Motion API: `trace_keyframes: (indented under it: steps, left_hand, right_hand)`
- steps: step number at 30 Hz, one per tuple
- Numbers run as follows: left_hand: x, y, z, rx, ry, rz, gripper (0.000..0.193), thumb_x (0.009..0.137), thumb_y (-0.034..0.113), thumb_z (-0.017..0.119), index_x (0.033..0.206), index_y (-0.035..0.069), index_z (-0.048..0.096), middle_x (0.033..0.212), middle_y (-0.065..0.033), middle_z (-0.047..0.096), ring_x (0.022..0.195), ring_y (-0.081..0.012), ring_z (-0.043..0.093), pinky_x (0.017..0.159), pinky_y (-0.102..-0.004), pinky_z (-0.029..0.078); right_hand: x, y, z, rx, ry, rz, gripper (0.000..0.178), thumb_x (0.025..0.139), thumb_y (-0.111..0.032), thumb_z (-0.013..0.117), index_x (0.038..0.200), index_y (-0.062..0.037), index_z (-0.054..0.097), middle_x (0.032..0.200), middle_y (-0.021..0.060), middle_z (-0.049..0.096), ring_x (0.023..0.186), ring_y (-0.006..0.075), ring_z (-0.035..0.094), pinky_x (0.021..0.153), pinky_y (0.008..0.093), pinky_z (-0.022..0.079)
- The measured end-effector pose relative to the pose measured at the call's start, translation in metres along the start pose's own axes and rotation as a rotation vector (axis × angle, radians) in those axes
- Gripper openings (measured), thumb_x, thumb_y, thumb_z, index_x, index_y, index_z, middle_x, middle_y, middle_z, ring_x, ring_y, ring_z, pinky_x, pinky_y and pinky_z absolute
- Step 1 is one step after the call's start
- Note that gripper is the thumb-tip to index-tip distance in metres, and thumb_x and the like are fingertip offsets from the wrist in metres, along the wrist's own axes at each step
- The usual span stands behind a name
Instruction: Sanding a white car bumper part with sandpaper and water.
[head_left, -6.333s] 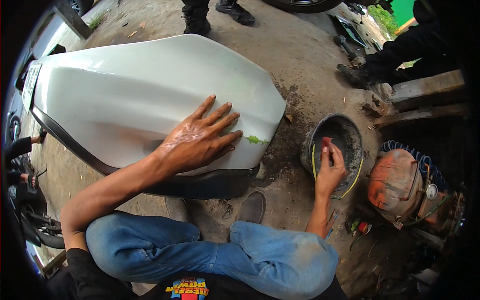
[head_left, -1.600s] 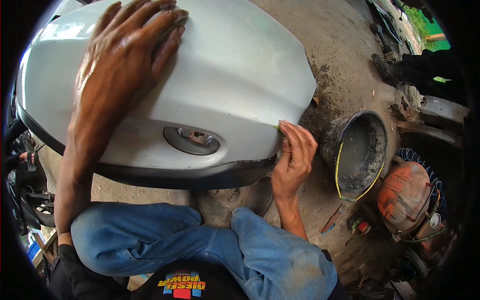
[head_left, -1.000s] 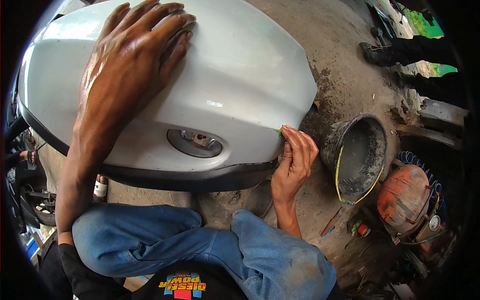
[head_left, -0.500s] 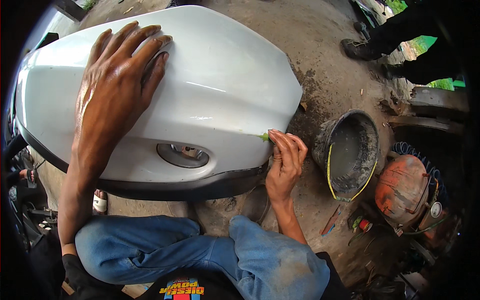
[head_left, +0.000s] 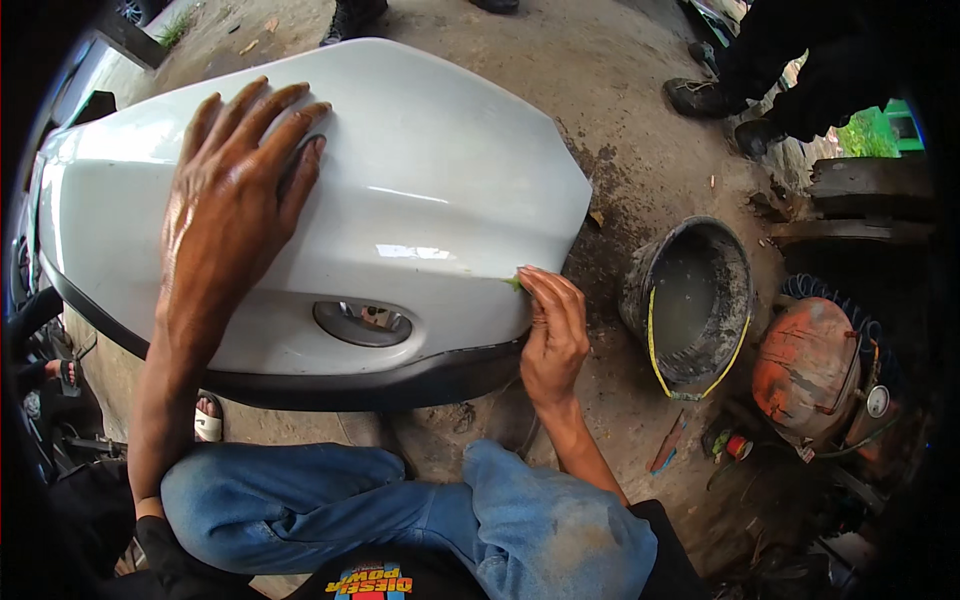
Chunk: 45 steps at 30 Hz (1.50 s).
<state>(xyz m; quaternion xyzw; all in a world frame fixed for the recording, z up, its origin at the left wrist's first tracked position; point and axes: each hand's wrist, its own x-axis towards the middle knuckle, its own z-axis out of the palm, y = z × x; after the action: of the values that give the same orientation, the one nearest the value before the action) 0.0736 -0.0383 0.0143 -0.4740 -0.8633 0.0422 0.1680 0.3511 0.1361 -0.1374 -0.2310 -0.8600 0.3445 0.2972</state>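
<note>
Here, bucket point(head_left: 637, 290) (murky liquid point(head_left: 684, 302)) near bumper point(head_left: 455, 200).

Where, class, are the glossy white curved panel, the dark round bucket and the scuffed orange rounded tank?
Glossy white curved panel point(head_left: 430, 218): head view, middle of its face.
Dark round bucket point(head_left: 733, 287): head view, inner wall, right side.
Scuffed orange rounded tank point(head_left: 806, 360): head view, middle of its body.

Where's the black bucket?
In the head view, the bucket is on the ground to the right of the bumper, between the right hand and the orange tank.
</note>
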Motion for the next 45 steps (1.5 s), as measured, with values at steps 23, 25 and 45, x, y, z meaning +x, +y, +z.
trace_keyframes:
  steps: [23,25,45]
  left_hand:
    - [0.003,0.0,-0.002,0.002,0.007,0.005,0.033,0.109,0.023,0.062,0.139,0.015,0.073,0.153,-0.0091,0.066,0.151,-0.0312,0.052,0.133,-0.0519,0.029]
    - [0.001,0.001,0.0,-0.004,0.019,0.003,0.033,0.109,0.023,0.062,0.139,0.014,0.073,0.153,-0.0091,0.066,0.151,-0.0313,0.052,0.133,-0.052,0.029]
    - [0.004,0.003,-0.004,-0.035,-0.021,0.003,0.033,0.109,0.024,0.062,0.139,0.016,0.073,0.152,-0.0081,0.066,0.151,-0.0316,0.052,0.131,-0.0506,0.031]
  right_hand:
    - [0.004,-0.021,0.005,0.058,-0.02,-0.033,0.035,0.1,0.008,0.061,0.128,-0.0053,0.078,0.129,0.01,0.075,0.126,0.0312,0.068,0.113,0.0451,0.054]
    - [0.003,-0.007,0.002,0.033,-0.033,-0.015,0.034,0.1,0.007,0.062,0.127,-0.005,0.078,0.128,0.01,0.075,0.126,0.0308,0.068,0.112,0.0448,0.054]
    - [-0.005,0.013,-0.006,0.012,-0.017,0.075,0.033,0.101,0.005,0.064,0.13,-0.0053,0.076,0.131,0.0114,0.074,0.126,0.0319,0.068,0.111,0.0451,0.055]
